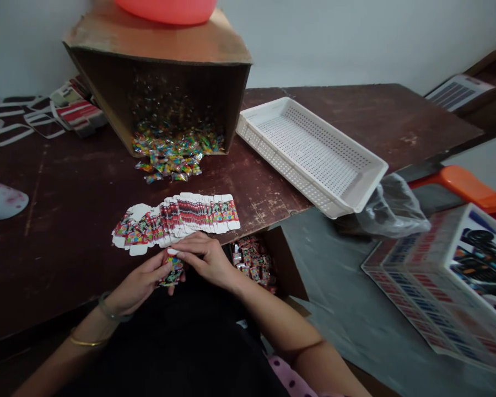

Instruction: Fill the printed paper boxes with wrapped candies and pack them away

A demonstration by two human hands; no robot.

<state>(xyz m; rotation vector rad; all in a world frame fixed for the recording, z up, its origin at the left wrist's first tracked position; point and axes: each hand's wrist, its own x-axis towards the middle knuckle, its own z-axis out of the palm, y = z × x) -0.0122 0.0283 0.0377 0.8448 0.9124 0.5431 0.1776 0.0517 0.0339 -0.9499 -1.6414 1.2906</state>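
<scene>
Black clothing [177, 342] below, left grip [146, 278] holds a printed carton [174, 271] — likely to steady it — while right grip [204, 255] pinches its end.

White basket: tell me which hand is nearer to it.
Right. The right hand is below and left of the white basket in the picture; the left hand is farther left.

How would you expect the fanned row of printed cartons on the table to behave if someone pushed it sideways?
The printed cartons would probably slide over one another, since they lie overlapped in a loose fan. Each is likely light and bendable, looking like thin card. Rolling seems unlikely, given their flat faces.
</scene>
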